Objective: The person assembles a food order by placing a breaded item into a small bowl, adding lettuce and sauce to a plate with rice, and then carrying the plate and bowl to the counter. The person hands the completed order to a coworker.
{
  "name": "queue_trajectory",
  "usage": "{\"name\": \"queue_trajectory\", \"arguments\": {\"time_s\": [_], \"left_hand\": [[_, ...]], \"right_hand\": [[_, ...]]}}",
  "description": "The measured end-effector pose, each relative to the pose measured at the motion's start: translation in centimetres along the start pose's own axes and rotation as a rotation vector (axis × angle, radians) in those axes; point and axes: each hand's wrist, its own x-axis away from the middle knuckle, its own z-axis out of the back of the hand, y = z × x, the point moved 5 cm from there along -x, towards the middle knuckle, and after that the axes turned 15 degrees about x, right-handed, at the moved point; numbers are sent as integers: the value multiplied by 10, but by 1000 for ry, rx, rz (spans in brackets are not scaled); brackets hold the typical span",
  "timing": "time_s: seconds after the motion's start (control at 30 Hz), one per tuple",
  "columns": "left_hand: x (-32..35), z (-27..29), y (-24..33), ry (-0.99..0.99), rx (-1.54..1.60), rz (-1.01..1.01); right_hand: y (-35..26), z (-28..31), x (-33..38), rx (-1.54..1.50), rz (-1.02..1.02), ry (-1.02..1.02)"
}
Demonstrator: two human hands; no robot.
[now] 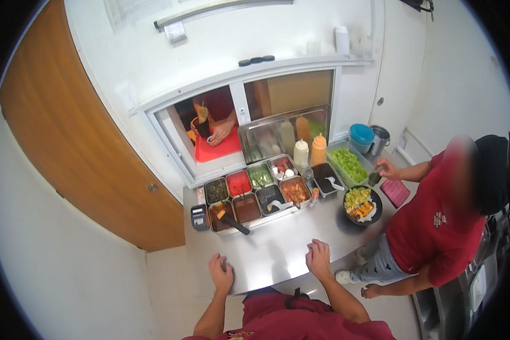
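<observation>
My left hand (221,275) rests near the front edge of the steel counter (283,249), its fingers loosely bent and apart. Farther right, my right hand (318,259) also lies on the counter by its edge, loosely open and with nothing visible in it. Ahead of my hands stands a steel tray of food pans (247,208) with sauces and toppings. A black-handled brush (233,222) leans out of its front left pan. To the right, a black bowl (374,218) holds rice, lettuce and orange-brown pieces.
A co-worker in a red shirt (442,218) stands at right, one hand by the lettuce container (348,164). Squeeze bottles (318,150) stand behind the pans. Through the window, another person holds a dark cup (203,128) over a red tray (218,149). A card terminal (199,217) sits at left.
</observation>
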Motion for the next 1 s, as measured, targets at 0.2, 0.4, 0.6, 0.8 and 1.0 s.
{"name": "queue_trajectory", "arguments": {"time_s": [0.2,0.4,0.6,0.8,1.0], "left_hand": [[-99,59,43,325,32,-189],[-267,47,129,183,74,-455],[-388,-35,203,-207,-24,-726],[-449,-132,266,-311,-253,-1101],[-476,-180,280,-236,-598,-1152]], "right_hand": [[-10,-4,1,258,-295,71],[-4,-9,4,260,-320,55],[-5,-8,6,262,-341,113],[-7,-8,3,264,-371,98],[-8,-9,2,270,-385,73]]}}
